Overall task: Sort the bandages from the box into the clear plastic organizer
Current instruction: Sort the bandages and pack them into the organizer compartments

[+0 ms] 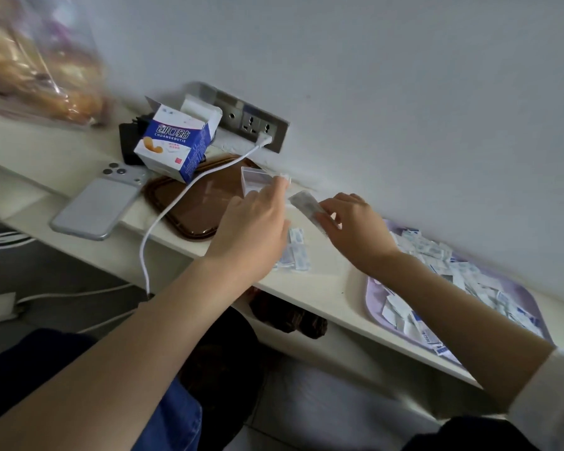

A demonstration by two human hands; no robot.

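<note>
Blue-and-white box (173, 143), flaps open, printed "CHUANGKOUTIE". Clear plastic organizer (254, 181): left hand (253, 231) touches it, grip cannot be told. Right hand (358, 231) pinches blurred bandage stack (305, 205).

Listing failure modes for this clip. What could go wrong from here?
1. The right hand pinches a stack of bandages by one end; it may fan out or drop before reaching the organizer.
2. Some loose bandages lie under the left hand near the shelf edge; its wrist could sweep them off.
3. The cable hangs beside the left forearm and could snag.
</note>
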